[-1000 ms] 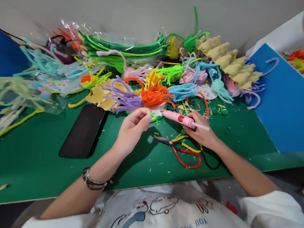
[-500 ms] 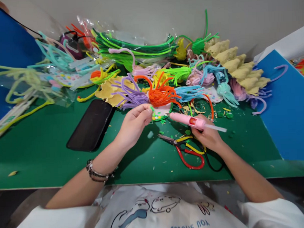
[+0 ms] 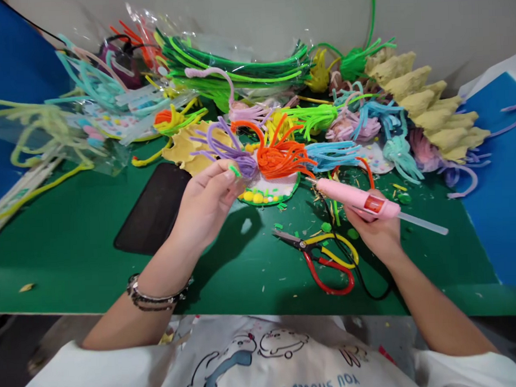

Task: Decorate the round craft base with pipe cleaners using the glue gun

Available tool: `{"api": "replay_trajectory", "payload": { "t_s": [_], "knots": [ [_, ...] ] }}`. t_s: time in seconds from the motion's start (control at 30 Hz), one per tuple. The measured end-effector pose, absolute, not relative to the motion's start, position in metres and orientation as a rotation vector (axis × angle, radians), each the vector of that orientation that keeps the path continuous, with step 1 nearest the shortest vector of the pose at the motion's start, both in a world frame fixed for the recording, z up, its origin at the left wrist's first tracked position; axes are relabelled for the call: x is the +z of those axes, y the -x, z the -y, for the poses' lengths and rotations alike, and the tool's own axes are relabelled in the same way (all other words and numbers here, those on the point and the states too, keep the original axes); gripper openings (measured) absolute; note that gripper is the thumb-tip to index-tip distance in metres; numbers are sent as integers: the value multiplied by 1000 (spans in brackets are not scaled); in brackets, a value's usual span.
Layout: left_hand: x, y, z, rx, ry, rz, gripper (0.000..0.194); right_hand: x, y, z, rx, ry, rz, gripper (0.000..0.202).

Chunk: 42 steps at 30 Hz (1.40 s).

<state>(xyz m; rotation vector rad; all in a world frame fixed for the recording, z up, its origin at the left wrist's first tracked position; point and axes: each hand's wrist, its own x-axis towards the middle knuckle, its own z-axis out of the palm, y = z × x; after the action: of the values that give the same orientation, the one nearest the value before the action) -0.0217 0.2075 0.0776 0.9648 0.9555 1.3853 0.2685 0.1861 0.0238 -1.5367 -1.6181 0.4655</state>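
My left hand (image 3: 209, 198) pinches a small green fuzzy piece (image 3: 234, 171) between thumb and forefinger. It hovers just left of a round white piece (image 3: 278, 185) with a green edge and yellow and green bits along its front. Across that round piece lie an orange pipe-cleaner octopus shape (image 3: 280, 156), a purple bundle (image 3: 244, 162) and a blue bundle (image 3: 335, 156). My right hand (image 3: 378, 229) is wrapped round a pink glue gun (image 3: 346, 196), its nozzle pointing left and a clear glue stick (image 3: 424, 220) out of its back. The nozzle is apart from the round piece.
Scissors (image 3: 315, 253) with red and yellow handles lie in front, crossed by the black cord. A black phone (image 3: 152, 211) lies at left. Bagged green pipe cleaners (image 3: 237, 70) and a beige egg-carton tray (image 3: 432, 103) stand behind. Scraps dot the green table (image 3: 91, 267).
My left hand has drawn back left from the round piece, and the green piece shows in its fingers. The glue gun has moved right, away from the round piece. The view has shifted slightly.
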Motion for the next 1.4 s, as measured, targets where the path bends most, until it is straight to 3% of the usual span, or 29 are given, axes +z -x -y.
{"api": "replay_trajectory", "payload": {
  "t_s": [0.27, 0.53, 0.7, 1.1, 1.4],
  "knots": [
    [63, 8, -198, 1130, -1068, -1016, 22, 27, -260, -181, 308, 1413, 1589, 36],
    [66, -19, -182, 884, -1037, -891, 28, 36, -255, -165, 438, 1347, 1632, 28],
    [65, -20, -179, 899, -1015, -858, 30, 39, -256, -167, 369, 1280, 1709, 20],
    [66, -20, -180, 906, -987, -842, 44, 38, -255, -171, 320, 1154, 1753, 20],
    [61, -20, -179, 897, -984, -840, 33, 31, -258, -172, 316, 1152, 1741, 20]
  ]
}}
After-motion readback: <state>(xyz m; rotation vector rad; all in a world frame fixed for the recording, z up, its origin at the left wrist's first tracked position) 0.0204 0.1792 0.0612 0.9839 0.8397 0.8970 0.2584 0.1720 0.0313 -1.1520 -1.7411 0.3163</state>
